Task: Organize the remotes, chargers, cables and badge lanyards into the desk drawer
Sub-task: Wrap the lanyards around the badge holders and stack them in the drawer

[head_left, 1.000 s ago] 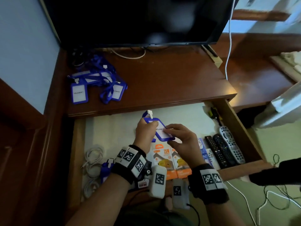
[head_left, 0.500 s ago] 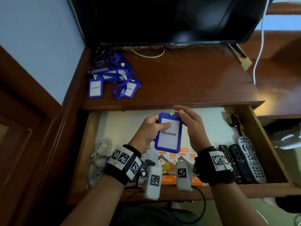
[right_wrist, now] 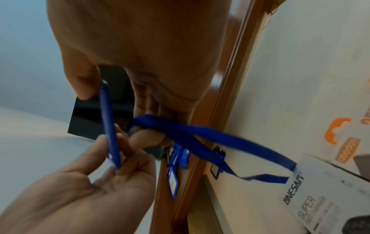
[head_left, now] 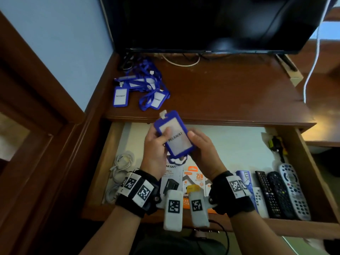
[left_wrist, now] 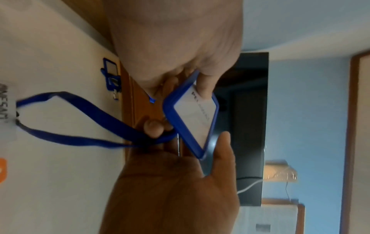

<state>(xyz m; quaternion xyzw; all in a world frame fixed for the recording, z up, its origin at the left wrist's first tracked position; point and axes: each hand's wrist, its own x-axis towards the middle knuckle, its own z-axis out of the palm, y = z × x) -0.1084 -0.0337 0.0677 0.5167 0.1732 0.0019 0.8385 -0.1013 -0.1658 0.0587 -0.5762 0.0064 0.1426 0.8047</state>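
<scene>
**Badge holder held in both hands above the open drawer**

Nearest the viewer, the left hand [head_left: 156, 148] and right hand [head_left: 204, 153] both gripped one blue badge holder [head_left: 173, 134], thumbs on its printed face and fingers curled behind it, above the middle of the open desk drawer [head_left: 312, 162]. The holder was tilted, its white clip uppermost. Its lanyard strap [left_wrist: 86, 120] hung in a loose loop beneath the hands, reaching down to a charger box [head_left: 172, 178] in the drawer. The holder appeared light and rigid, best gripped by its frame edges; the strap appeared limp and liable to snag, so it likely needed gathering against the holder before being laid down. In the drawer lay white cables [head_left: 121, 162] at the left, boxes in the middle and remotes [head_left: 281, 192] at the right. Farther off, on the desk top [head_left: 230, 92], more badge lanyards [head_left: 141, 89] lay tangled in a heap, not yet stowed. Beyond them stood a dark television [head_left: 211, 23].
</scene>
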